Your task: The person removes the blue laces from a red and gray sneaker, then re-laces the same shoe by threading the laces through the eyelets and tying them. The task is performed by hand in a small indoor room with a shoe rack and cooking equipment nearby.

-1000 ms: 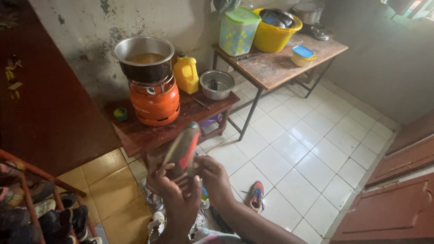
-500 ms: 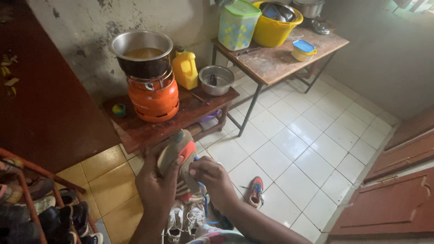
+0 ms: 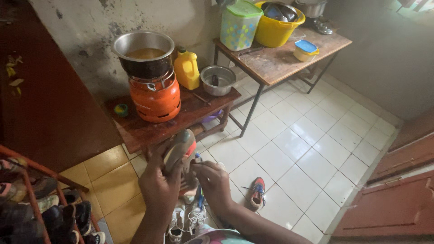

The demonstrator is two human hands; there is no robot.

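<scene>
The left hand (image 3: 159,187) grips a shoe (image 3: 180,153), sole turned up, while the right hand (image 3: 213,183) pinches its side, fingers closed. The shoe is held just in front of a low wooden bench (image 3: 149,131), which carries an orange gas cylinder (image 3: 155,100) topped by a pot (image 3: 143,52). Another shoe (image 3: 257,192) lies on the white tiled floor (image 3: 307,153) right of the bench.

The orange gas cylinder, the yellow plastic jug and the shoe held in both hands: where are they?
Orange gas cylinder (image 3: 155,100), head view, front wall.
Yellow plastic jug (image 3: 187,72), head view, body.
Grey-and-red shoe (image 3: 179,150), head view, sole.
</scene>
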